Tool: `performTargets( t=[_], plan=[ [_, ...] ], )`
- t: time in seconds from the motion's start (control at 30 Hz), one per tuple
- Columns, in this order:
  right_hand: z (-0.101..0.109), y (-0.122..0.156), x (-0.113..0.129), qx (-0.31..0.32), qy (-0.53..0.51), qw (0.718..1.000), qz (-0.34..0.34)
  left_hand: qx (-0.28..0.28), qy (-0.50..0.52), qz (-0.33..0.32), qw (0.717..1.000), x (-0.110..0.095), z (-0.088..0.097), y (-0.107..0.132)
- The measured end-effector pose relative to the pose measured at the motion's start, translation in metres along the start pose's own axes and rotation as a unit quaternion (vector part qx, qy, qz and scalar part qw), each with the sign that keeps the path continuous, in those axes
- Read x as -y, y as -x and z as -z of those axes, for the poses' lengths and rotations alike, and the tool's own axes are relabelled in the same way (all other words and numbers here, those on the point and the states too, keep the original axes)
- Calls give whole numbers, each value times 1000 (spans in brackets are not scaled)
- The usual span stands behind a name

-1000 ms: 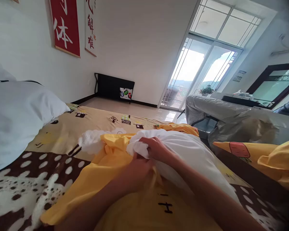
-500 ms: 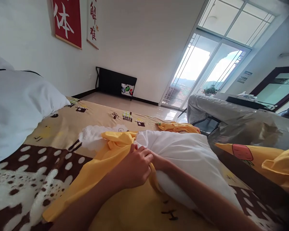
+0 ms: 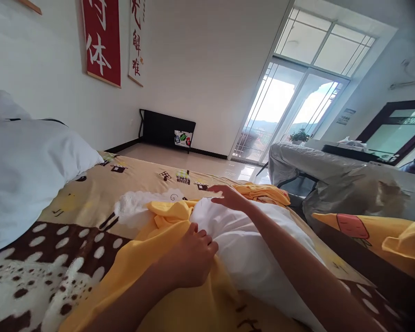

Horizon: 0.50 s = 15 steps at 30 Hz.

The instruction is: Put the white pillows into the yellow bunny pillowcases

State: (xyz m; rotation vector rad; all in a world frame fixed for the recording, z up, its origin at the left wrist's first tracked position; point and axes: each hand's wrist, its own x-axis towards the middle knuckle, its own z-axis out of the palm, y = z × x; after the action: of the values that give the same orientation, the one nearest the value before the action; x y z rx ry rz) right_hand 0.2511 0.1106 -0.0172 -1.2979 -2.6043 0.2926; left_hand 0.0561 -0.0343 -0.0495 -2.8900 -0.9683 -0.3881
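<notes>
A white pillow (image 3: pixel 249 249) lies on the bed, partly inside a yellow pillowcase (image 3: pixel 152 272). My left hand (image 3: pixel 190 258) is closed on the yellow pillowcase's edge beside the pillow. My right hand (image 3: pixel 230 197) lies with fingers stretched out flat on the pillow's far end, holding nothing. Bunched yellow cloth (image 3: pixel 169 210) sits just past my left hand.
A patterned bedspread (image 3: pixel 90 203) in tan, brown and white covers the bed. A large white pillow (image 3: pixel 24 170) lies at the left. More yellow fabric (image 3: pixel 383 230) sits at the right near a grey covered sofa (image 3: pixel 332 175). A glass balcony door (image 3: pixel 283 115) stands behind.
My right hand has let go of the pillow's gathered corner and moved up to its far end, fingers now flat. My left hand has shifted its grip along the pillowcase edge.
</notes>
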Motion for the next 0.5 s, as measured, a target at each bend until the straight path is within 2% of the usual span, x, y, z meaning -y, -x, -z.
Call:
performTargets(
  t=[0.03, 0.1, 0.17, 0.27, 0.33, 0.43, 0.5],
  plan=[
    [-1, -6, -6, -22, 57, 998, -28, 9, 4, -5, 1000, -1, 0, 0],
    [-14, -12, -15, 22, 140, 988, -61, 23, 20, -9, 999, -1, 0, 1],
    [-33, -12, -19, 97, 167, 979, -71, 41, 48, -6, 998, 4, 2, 3],
    [-57, -3, -11, 132, 169, 975, -60, 53, 100, 16, 993, 20, 4, 3],
    [-64, 10, 3, 136, 175, 974, -49, -11, 105, 90, 990, 33, -1, -1],
    [-68, 38, 34, 139, 201, 970, 0, -125, 63, 255, 957, 49, -23, -11],
    [-68, 58, 58, 126, 230, 963, 56, -131, 29, 307, 942, 56, -40, -16]
  ],
)
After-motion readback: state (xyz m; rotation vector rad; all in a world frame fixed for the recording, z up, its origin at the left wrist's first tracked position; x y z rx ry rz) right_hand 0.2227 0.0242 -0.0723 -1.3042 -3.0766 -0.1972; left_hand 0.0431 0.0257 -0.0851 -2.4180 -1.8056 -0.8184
